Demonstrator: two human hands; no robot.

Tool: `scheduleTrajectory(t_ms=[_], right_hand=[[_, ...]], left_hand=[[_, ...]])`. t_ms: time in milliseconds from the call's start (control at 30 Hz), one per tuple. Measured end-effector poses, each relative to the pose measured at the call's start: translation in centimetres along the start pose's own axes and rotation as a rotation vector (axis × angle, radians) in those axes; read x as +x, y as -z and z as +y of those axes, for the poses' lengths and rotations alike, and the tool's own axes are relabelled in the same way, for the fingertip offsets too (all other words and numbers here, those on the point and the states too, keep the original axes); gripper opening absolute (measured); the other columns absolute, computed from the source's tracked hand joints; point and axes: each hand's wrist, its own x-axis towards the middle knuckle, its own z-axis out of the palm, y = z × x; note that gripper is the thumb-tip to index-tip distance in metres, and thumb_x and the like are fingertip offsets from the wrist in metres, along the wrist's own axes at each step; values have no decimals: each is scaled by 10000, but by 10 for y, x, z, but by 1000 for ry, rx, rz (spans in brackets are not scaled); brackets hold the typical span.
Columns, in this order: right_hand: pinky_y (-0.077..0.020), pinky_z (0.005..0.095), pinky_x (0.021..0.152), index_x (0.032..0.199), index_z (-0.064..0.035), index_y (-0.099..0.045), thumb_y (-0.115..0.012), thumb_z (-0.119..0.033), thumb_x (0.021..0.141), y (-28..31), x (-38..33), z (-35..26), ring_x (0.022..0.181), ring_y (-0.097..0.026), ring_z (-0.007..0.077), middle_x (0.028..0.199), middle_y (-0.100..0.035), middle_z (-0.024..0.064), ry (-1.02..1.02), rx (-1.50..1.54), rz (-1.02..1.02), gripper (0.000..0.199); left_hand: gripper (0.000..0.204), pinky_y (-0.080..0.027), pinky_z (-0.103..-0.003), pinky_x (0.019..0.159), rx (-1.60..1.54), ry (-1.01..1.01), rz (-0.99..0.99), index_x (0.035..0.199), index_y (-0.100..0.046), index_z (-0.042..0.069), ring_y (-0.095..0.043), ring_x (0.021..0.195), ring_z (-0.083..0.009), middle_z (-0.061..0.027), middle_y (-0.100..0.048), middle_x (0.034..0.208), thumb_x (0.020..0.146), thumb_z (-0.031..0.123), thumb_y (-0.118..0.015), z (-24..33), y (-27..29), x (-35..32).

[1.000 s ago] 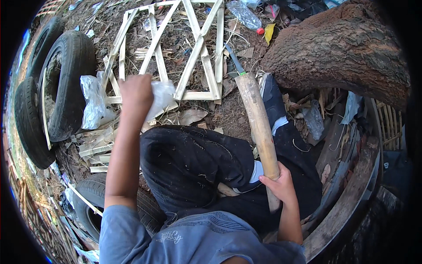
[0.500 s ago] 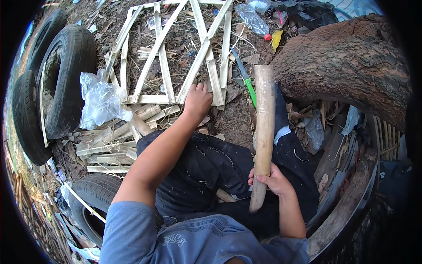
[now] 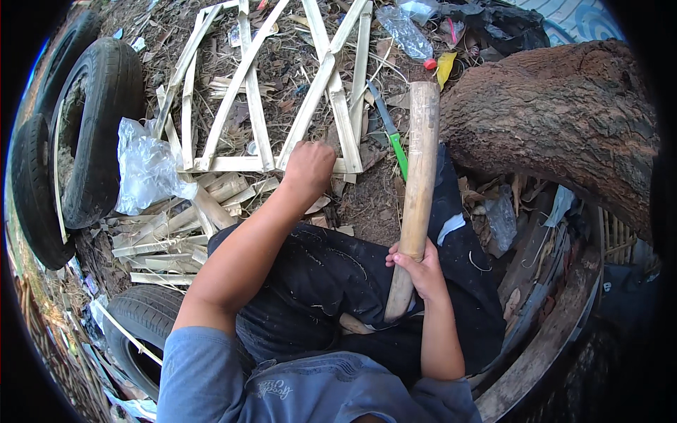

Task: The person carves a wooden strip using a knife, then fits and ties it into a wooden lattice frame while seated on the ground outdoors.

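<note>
My left hand [image 3: 310,167] is closed over the lower edge of a lattice frame [image 3: 248,118] of pale split bamboo strips, which lies on the ground ahead of me. Its fingertips are curled out of sight. In my right hand [image 3: 421,270] is a thick wooden club [image 3: 420,169], gripped near its lower end with fingers and thumb wrapped round it. The club stands tilted, its upper end leaning away from me, with small dents along its upper part. Just left of the club lies a knife [image 3: 396,146] with a green handle and grey blade, partly behind the club.
Old tyres [image 3: 106,130] stand at the left, another tyre [image 3: 151,314] lies nearer me. A clear plastic bag [image 3: 147,169] rests by the frame's left corner, above a heap of split bamboo [image 3: 166,243]. A thick tree trunk [image 3: 550,113] slants across the right.
The club has shifted slightly toward me and leans more, its lower end swinging left. My left hand stays at the frame's lower edge, its wrist a little more turned. The whole view has shifted slightly.
</note>
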Motion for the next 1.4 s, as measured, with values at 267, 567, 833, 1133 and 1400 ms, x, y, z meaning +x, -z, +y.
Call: scheduleTrajectory(t_ms=[267,567,833,1133,1400], right_hand=[[-477,280,818,1162,-1,-594,-759,-164,763,-32,103,6,912,-588,126,1000,-635,55,10,-92,-94,462],[-512,382,790,1151,56,-556,-770,-231,734,-45,150,-3,871,-660,320,964,-673,192,218,-563,360,550],[-422,464,987,1306,44,-421,-629,-55,812,-76,153,-13,1153,-512,430,1226,-500,281,637,-948,495,545],[-389,499,1037,1314,71,-409,-509,-32,843,-109,203,-28,1127,-546,450,1202,-551,319,521,-1016,295,492],[-509,496,824,1051,83,-549,-517,-59,846,-89,195,-60,885,-655,434,896,-661,298,202,-1423,269,252]], left_hand=[[90,-567,-403,688,-132,35,-56,834,-667,34,-697,827,-320,-167,-688,817,771,5,-610,-13,-18,-9],[267,-525,-443,841,-246,73,-295,989,-643,51,-646,961,-362,-187,-665,927,732,-20,-633,-14,-21,9],[382,-480,-471,855,-318,403,532,1024,-576,18,-610,1017,-373,-177,-645,991,817,314,-702,-59,4,28],[499,-516,-504,631,-516,466,364,905,-592,-9,-655,700,-425,-246,-657,731,894,490,-612,-61,-16,40],[496,-491,-451,572,-534,449,640,898,-614,3,-639,611,-387,-192,-623,620,861,495,-671,-63,32,33]])
